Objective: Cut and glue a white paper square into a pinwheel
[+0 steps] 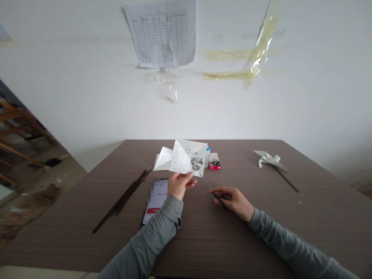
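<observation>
My left hand (pixel 179 186) pinches the lower edge of a printed paper square (pixel 186 157) with diagonal creases, holding it up above the table. In my right hand (pixel 232 199) is a pair of scissors (pixel 219 200) with black handles, seen nearly edge-on. Their thin metal blades reach the square's lower right corner; whether they have cut into it I cannot tell. Behind the held square lie more folded paper sheets (pixel 162 159), partly covered by it. A finished paper pinwheel (pixel 269 159) on a dark stick lies at the right.
Several dark sticks (pixel 124 201) lie left of a phone (pixel 155 199), which my left forearm partly covers. A blue-capped bottle (pixel 207 157) and a red box of small metal pieces (pixel 215 166) stand behind. A wall borders the table's (pixel 314 217) far edge.
</observation>
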The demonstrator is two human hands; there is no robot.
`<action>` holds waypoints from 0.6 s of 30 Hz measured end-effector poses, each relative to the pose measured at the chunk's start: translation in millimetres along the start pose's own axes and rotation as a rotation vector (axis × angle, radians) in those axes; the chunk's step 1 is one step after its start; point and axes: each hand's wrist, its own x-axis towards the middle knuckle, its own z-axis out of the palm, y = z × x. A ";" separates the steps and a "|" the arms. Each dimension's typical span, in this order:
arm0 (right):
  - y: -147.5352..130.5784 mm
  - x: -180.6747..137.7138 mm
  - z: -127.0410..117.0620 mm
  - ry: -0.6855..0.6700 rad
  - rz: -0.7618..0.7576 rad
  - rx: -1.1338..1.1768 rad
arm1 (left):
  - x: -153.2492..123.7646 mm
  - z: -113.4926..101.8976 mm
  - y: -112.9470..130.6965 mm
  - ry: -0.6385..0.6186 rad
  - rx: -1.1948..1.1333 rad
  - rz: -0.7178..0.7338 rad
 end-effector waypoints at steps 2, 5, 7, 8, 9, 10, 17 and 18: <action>-0.8 -0.2 -0.1 -0.001 0.001 0.002 | -0.2 0.2 0.3 -0.002 0.005 -0.002; -2.0 -0.2 -0.2 -0.003 0.006 0.005 | -0.8 0.7 0.5 -0.010 0.012 -0.008; -2.2 0.0 -0.1 -0.002 0.013 0.007 | -1.3 1.4 0.6 -0.015 0.015 -0.012; -2.1 0.2 0.1 -0.002 0.015 0.009 | -1.6 1.7 0.7 -0.015 0.015 -0.015; -1.8 0.4 0.3 -0.003 0.016 0.012 | -1.8 2.0 0.8 -0.015 0.014 -0.016; -1.3 0.5 0.5 -0.004 0.015 0.016 | -1.9 2.2 0.9 -0.016 0.011 -0.016; 0.3 0.5 2.3 0.000 0.014 0.031 | 0.0 0.9 -2.1 -0.019 0.020 -0.008; 0.1 0.4 2.3 0.000 0.015 0.029 | 0.4 0.6 -2.8 -0.020 0.023 -0.007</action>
